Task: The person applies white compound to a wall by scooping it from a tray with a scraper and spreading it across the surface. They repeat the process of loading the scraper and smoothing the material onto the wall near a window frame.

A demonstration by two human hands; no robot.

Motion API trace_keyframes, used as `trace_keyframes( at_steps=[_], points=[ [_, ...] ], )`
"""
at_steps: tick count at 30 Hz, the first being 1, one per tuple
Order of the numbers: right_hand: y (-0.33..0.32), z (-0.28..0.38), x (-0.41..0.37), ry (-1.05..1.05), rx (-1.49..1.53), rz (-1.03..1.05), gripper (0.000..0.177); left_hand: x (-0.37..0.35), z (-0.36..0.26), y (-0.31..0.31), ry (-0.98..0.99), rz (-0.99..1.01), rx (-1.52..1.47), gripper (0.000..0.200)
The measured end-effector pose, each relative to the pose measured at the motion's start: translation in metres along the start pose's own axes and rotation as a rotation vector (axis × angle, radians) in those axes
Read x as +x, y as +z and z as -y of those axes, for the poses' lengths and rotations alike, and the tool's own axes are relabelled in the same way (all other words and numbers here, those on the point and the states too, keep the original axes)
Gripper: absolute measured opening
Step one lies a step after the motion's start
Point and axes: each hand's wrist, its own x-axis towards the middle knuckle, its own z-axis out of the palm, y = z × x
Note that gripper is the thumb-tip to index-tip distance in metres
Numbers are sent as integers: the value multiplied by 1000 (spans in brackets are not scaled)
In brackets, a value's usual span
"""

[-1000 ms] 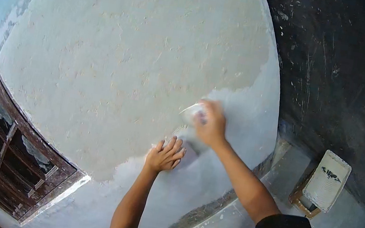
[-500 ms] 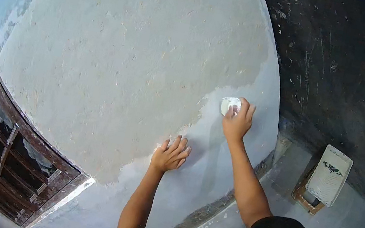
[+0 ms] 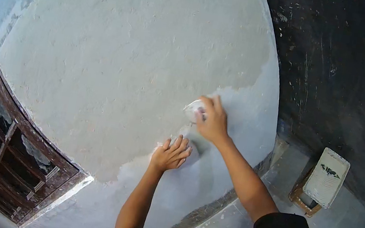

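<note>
My right hand (image 3: 214,120) grips a small white, flat, rounded piece (image 3: 191,111), somewhat blurred, between thumb and fingers. It is against the wall, where the grey-beige patch (image 3: 117,69) borders the paler bluish-white area (image 3: 243,124). Lower and to the left, my left hand (image 3: 172,155) rests on the wall with its fingers stretched out, right along that ragged border. Both arms reach up from the bottom of the view, in dark short sleeves.
A dark wooden window frame with bars (image 3: 17,149) is at lower left. On the right runs a dark wall (image 3: 337,82). A paint-smeared white tray (image 3: 327,179) lies over a brown-edged object (image 3: 299,196) on the light floor (image 3: 273,177).
My right hand has moved left and slightly down along the wall, carrying the white piece from the pale area to the grey-beige edge. My left hand has stayed in place.
</note>
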Motion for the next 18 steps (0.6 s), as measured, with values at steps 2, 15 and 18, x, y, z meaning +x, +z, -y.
trace_keyframes(
  at_steps=[2, 15, 18],
  points=[
    [0, -46, 1, 134, -270, -331, 36, 1, -5, -1, -11, 12, -14, 34],
    [-45, -30, -3, 341, -309, -362, 37, -1, -20, -24, -71, 68, -306, 35],
    [-55, -28, -16, 305, -282, -357, 39, 2, -37, -31, -167, 96, -370, 36]
  ],
)
